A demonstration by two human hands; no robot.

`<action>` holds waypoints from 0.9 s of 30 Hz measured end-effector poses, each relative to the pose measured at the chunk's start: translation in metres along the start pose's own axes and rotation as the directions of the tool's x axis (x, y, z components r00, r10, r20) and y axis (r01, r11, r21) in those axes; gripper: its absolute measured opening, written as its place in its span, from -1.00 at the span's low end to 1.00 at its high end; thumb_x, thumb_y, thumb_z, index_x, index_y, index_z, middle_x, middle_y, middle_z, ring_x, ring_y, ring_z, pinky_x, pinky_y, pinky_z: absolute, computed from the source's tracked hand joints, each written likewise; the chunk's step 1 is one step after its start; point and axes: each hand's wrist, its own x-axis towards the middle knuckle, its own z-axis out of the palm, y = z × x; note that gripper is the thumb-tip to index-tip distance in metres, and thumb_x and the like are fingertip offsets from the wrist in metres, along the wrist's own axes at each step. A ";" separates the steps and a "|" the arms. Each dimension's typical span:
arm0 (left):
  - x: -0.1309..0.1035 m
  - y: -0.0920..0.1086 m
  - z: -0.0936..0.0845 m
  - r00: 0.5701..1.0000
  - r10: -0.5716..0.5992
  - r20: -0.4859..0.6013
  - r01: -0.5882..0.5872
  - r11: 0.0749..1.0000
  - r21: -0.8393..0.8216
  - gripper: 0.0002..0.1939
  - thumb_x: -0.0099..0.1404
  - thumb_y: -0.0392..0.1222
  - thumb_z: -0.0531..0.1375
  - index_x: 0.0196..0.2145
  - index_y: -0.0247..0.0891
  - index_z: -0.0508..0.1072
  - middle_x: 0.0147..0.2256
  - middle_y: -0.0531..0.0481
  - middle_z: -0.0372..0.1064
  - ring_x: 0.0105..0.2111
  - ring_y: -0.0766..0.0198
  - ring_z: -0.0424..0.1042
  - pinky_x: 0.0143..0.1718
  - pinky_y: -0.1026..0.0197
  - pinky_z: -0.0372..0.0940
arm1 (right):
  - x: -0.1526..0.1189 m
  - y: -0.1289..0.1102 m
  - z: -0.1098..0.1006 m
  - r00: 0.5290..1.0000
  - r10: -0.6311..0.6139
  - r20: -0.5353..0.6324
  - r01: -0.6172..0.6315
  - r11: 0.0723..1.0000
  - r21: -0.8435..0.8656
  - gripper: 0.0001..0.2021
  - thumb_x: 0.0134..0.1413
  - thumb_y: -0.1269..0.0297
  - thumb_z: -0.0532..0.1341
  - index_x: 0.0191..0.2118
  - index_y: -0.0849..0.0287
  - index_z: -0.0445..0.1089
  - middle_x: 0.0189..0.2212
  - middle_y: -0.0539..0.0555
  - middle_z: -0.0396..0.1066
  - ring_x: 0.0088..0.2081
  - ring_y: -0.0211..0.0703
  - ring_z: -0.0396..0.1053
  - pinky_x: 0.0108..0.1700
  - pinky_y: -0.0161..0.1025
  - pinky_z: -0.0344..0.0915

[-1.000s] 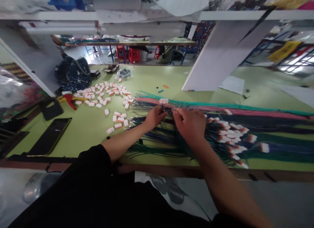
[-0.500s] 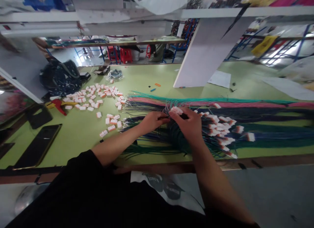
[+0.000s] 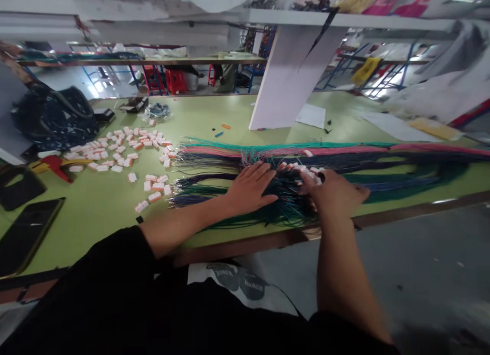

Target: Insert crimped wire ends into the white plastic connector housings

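My left hand [image 3: 249, 187] lies flat with its fingers stretched over the bundled wires [image 3: 214, 150] on the table. To its right, my right hand [image 3: 334, 193] is closed round a cluster of white and orange connectors [image 3: 311, 175] fixed to wire ends. Its palm hides part of that cluster. Teal, pink, dark blue and green wires run from left to right under and beyond both hands. Bare wire tips [image 3: 176, 153] show at the left. One wired connector [image 3: 308, 153] rests apart on the pink wires.
Loose connectors [image 3: 118, 150] are scattered at the left, near red-and-yellow pliers [image 3: 57, 166] and a phone [image 3: 28, 235]. A dark bag [image 3: 57, 115] stands behind. A white upright panel [image 3: 294, 79] supports the overhead shelf [image 3: 214, 16]. Paper [image 3: 312, 115] lies behind the wires.
My left hand has gone from a pinch to lying flat on the wires. The right hand has moved right and down onto the wired connectors, now bunched together. The view has shifted right.
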 end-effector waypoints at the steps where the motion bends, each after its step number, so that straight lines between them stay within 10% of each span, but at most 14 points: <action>1: 0.007 0.004 0.006 0.999 0.024 0.041 -0.025 0.999 0.029 -0.29 0.25 0.13 0.08 0.23 -0.33 0.11 0.28 -0.23 -0.04 0.30 0.02 -0.11 0.27 -0.02 -0.15 | -0.002 0.000 0.002 1.000 -0.026 -0.011 0.026 1.000 -0.004 -0.53 0.06 -0.06 0.05 -0.27 0.28 0.46 -0.43 0.31 0.46 -0.38 0.13 0.39 -0.20 0.07 0.08; 9: 0.026 0.006 0.029 0.952 0.006 0.307 -0.050 0.990 0.134 -0.21 0.28 0.16 0.03 0.26 -0.48 0.02 0.28 -0.36 -0.07 0.30 -0.03 -0.11 0.26 -0.09 -0.21 | -0.008 0.007 -0.005 0.998 0.039 -0.055 -0.028 0.983 0.184 -0.51 0.10 0.06 -0.03 -0.05 0.30 0.43 -0.18 0.38 0.48 -0.15 0.20 0.41 -0.15 0.01 0.17; 16: 0.014 0.000 0.002 0.991 0.035 0.130 -0.037 0.999 0.018 -0.17 0.27 0.14 0.07 0.31 -0.36 -0.13 0.31 -0.29 -0.14 0.31 0.02 -0.18 0.27 -0.05 -0.17 | -0.003 -0.009 -0.021 0.968 -0.135 -0.212 0.216 0.879 0.426 -0.53 0.06 0.26 -0.05 0.02 0.32 0.38 -0.10 0.34 0.46 0.00 0.08 0.38 0.03 -0.07 0.23; 27: -0.111 -0.118 -0.092 0.955 -0.297 -0.024 0.297 0.944 0.145 -0.41 0.26 -0.05 0.13 0.19 -0.33 0.15 0.26 -0.30 0.02 0.27 0.04 -0.02 0.25 0.00 -0.07 | -0.003 -0.106 -0.031 0.823 -0.567 -0.042 0.559 0.795 0.236 -0.53 0.15 0.27 -0.07 0.12 0.23 0.31 -0.11 0.30 0.47 -0.13 0.13 0.42 -0.16 -0.06 0.22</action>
